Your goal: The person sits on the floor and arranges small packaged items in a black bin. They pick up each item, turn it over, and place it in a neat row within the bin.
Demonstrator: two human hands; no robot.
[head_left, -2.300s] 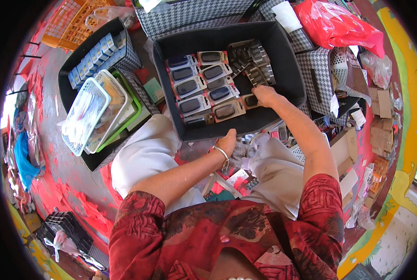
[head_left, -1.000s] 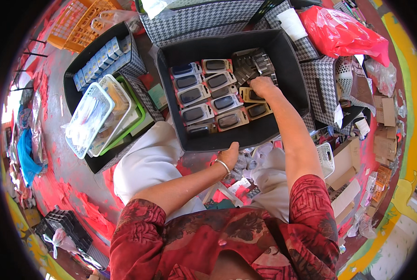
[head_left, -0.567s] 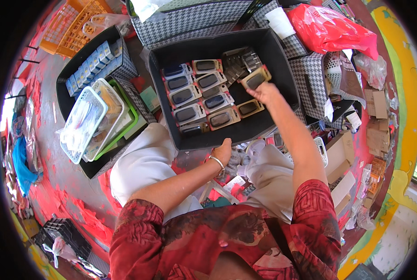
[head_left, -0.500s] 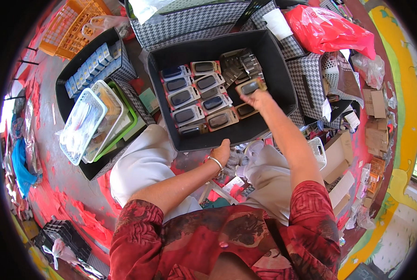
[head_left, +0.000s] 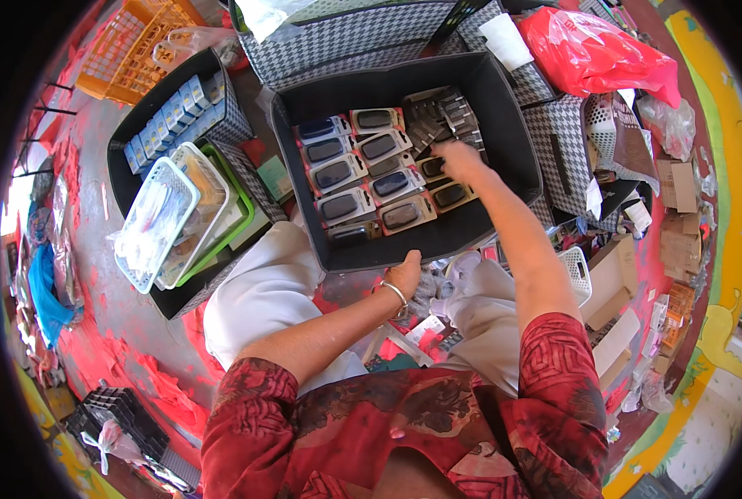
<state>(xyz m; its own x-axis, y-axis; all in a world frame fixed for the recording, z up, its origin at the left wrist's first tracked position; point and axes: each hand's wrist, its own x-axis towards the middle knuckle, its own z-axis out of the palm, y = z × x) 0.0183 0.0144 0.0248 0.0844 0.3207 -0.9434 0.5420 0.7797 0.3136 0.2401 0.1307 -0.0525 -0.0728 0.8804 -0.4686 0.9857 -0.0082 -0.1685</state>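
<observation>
A black-lined fabric storage box [head_left: 504, 125] sits before me, tilted, with its front rim near my knees. My left hand [head_left: 402, 274] is closed on that front rim; its fingers are partly hidden. Inside, blister packs [head_left: 342, 205] with dark oval items lie in two overlapping columns, with a shorter third column on the right. My right hand [head_left: 462, 160] reaches into that third column, fingers curled at the right edge of a yellowish blister pack [head_left: 430, 169]. This pack lies just above another blister pack [head_left: 451, 196]. Dark, flat pieces [head_left: 446, 112] fill the far right corner.
At left stands another box with blue-and-white small cartons [head_left: 167, 116] and plastic baskets [head_left: 150, 229]. An orange crate [head_left: 142, 46] is at far left. Patterned boxes [head_left: 554, 150], a red plastic bag [head_left: 599, 54] and cardboard [head_left: 616, 279] crowd the right side.
The yellowish blister pack has gone from raised in my right hand down into the third column. My right hand now covers its right edge. My left hand stays on the rim.
</observation>
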